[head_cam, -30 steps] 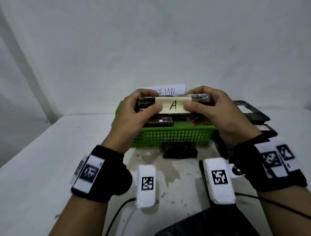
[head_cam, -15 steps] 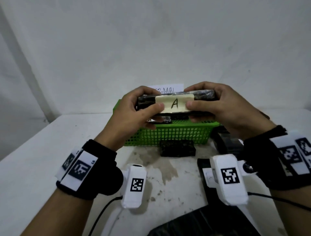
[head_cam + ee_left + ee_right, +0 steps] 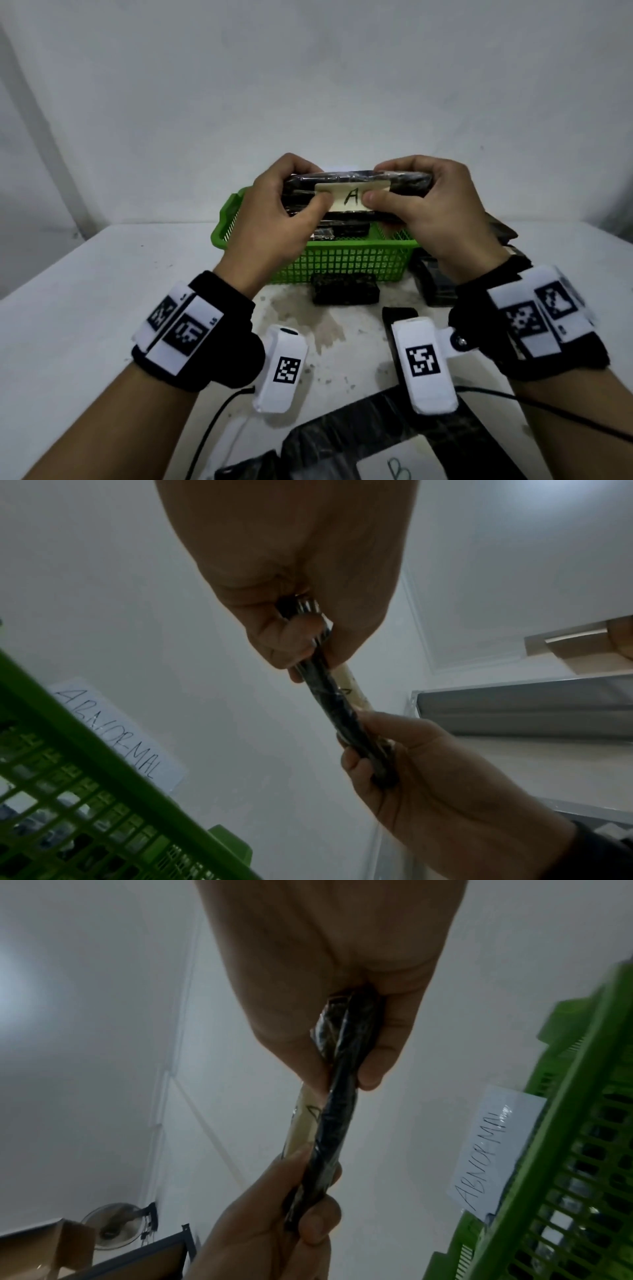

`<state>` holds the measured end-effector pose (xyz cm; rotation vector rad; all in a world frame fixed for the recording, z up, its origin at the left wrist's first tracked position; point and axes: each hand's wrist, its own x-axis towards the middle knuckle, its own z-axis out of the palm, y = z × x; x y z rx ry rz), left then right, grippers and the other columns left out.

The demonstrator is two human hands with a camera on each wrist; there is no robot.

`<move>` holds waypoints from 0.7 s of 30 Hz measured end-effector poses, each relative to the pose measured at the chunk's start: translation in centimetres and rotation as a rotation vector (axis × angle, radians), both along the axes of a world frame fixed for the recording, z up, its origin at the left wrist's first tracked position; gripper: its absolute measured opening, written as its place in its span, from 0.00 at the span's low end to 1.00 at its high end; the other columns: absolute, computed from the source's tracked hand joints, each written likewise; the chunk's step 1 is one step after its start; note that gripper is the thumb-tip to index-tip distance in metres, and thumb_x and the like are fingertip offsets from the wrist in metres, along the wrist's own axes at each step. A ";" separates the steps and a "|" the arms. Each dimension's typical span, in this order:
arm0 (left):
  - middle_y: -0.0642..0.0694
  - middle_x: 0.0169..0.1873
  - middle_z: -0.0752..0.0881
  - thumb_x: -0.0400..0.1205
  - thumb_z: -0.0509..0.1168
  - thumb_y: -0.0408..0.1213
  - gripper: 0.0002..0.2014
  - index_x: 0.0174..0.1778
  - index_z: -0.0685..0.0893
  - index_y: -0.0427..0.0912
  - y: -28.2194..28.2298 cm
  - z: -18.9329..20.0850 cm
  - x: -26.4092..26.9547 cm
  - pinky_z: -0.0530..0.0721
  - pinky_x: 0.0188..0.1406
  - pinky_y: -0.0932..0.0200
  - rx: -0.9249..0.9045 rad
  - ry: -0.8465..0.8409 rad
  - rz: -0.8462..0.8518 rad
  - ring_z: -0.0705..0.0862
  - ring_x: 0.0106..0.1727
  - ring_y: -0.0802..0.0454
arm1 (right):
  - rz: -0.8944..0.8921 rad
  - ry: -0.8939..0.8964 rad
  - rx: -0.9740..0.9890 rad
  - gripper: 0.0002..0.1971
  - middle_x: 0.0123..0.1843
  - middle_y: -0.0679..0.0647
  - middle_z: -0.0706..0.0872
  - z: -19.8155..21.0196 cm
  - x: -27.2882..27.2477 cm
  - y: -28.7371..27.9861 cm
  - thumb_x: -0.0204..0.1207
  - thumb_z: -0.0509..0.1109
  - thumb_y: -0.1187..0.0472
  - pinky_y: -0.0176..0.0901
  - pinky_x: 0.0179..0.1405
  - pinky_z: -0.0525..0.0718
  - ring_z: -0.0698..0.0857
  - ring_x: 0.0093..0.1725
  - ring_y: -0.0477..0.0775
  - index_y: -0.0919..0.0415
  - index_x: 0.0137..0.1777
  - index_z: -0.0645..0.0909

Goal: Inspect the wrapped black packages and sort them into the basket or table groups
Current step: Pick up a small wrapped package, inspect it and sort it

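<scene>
Package A (image 3: 356, 192), black and wrapped in clear film, held in the air above the green basket (image 3: 342, 263), long axis level, cream label (image 3: 352, 198) with a handwritten "A" facing the wearer. Left hand (image 3: 274, 219) pinches its left end, thumb on the label's left edge, fingers curled over the top. Right hand (image 3: 431, 212) pinches the right end the same way, thumb at the label's right edge. Wrist views show the package edge-on, thin, clamped between thumb and fingers at both ends.

Below the hands, inside the basket: more wrapped black packages (image 3: 342, 231), partly hidden by the held one. Behind the basket, on the wall: paper sign (image 3: 116, 734) reading "ABNORMAL", blocked from the head camera by the hands.

In front of the basket, touching or just beside its near wall: one small black package (image 3: 346, 293) on the stained white table (image 3: 85, 308). Right of the basket: stack of black packages (image 3: 435, 284), mostly hidden by the right wrist. Nearest the wearer: large black package (image 3: 342, 445) with a white "B" label (image 3: 400, 462), cut off by the frame edge.
</scene>
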<state>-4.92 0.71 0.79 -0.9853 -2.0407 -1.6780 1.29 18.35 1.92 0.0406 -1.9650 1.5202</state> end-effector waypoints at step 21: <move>0.49 0.49 0.91 0.80 0.73 0.30 0.11 0.56 0.85 0.46 -0.5 -0.4 -0.8 0.83 0.43 0.66 -0.076 -0.131 -0.095 0.90 0.43 0.60 | 0.020 -0.091 0.258 0.09 0.45 0.46 0.94 -0.3 0.1 1.0 0.72 0.83 0.60 0.48 0.54 0.90 0.92 0.45 0.45 0.49 0.51 0.91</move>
